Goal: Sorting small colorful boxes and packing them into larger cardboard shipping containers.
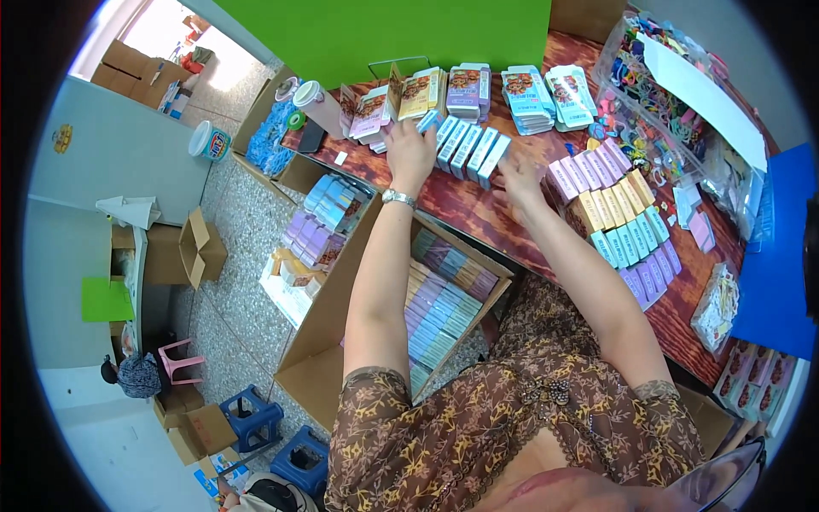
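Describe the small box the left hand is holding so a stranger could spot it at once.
Start at the wooden table and find the slanted row of light blue boxes near its far edge, in front of the green board. At the row's left end the left hand pinches one small light blue box. Unlike its neighbours, it is lifted at the fingertips, apart from the row.

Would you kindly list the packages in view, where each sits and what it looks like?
Light blue boxes: slim row on the table, between left hand and right hand.
Flat cartons: picture-fronted stacks at the table's far edge.
Pastel boxes: pink, yellow, teal, lilac rows at right.
Cardboard box: below the table, filled with pastel boxes.
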{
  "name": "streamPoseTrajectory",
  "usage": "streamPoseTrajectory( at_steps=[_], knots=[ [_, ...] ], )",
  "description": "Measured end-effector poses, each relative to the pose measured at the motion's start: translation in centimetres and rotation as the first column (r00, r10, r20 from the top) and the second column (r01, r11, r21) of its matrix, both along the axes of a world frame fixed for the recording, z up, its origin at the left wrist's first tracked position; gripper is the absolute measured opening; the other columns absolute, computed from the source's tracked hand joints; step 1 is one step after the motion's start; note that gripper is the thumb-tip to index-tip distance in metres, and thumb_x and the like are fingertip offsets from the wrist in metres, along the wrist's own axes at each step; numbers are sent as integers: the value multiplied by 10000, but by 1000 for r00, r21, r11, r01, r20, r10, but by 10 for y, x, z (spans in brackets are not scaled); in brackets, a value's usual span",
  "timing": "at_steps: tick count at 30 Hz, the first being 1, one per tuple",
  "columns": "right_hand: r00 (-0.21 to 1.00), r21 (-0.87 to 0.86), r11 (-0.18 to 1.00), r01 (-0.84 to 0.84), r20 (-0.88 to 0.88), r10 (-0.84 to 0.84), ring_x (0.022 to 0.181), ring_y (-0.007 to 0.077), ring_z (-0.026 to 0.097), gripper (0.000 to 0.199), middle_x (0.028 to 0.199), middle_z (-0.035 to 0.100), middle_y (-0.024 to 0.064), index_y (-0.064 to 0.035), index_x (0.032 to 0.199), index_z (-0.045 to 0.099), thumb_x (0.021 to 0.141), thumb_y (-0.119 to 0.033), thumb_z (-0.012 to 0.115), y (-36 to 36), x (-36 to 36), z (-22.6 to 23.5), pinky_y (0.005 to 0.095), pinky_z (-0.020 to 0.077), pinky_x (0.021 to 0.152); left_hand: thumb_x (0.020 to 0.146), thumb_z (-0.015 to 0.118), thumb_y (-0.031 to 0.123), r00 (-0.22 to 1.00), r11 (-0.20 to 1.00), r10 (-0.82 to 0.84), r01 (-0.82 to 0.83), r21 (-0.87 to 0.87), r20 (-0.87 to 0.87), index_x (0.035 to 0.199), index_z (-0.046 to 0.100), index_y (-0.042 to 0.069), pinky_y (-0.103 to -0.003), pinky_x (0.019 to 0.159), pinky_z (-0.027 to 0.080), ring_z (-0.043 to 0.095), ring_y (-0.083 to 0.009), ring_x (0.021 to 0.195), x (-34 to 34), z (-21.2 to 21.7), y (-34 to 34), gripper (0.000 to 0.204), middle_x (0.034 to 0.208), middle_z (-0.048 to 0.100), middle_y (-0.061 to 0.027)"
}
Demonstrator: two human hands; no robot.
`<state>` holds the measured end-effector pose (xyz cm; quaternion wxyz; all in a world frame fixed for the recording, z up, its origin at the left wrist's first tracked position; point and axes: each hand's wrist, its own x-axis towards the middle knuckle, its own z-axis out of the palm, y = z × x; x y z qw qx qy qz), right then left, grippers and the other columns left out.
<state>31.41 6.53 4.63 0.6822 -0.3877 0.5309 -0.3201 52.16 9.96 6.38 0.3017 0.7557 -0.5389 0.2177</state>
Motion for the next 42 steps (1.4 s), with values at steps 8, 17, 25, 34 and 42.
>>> streamPoseTrajectory(
  at_steps=[8,17,25,34,42],
  knots=[
    [990,-169,976,-139,-49,132,1045,243,608,511,1180,624,140,-71,1386,440,950,-275,612,27,-12,16,396,506,853,938,547,458,804,866,7,293,406,-595,1002,695,5,-451,795,521,674,-394,882,-20,16,37,480,937,685,-250],
    [983,-793,581,-181,-152,99,1246,204,466,629,1373,426,113,-7,1479,248,983,-211,577,97,-209,121,372,425,1018,878,702,14,371,795,-530,529,-296,-762,1271,431,-47,-314,823,545,655,-188,967,-190,123,132,481,1112,607,-132],
    [937,-773,617,148,-91,-338,1229,204,508,712,1307,529,139,10,1406,389,987,-558,472,138,-435,98,356,386,1049,866,752,156,-33,242,-522,952,-185,-852,1351,260,-50,-387,959,530,621,-286,1132,-380,84,137,721,1195,556,-224],
    [928,-561,827,34,-289,-234,1184,173,502,401,1246,571,86,-24,1320,507,1005,-266,453,137,-504,10,319,368,1037,913,705,161,16,207,-243,978,-36,-970,1227,272,-69,-361,896,552,649,-278,1061,-454,8,140,582,1134,590,-252],
    [801,-508,819,-267,-590,-105,1178,274,566,409,1214,605,174,8,1337,485,997,-219,491,106,-508,36,367,416,1004,885,717,202,118,268,-388,963,11,-914,1308,269,-92,-406,833,564,674,-373,990,-458,-6,127,682,1121,615,-310]
  ],
)
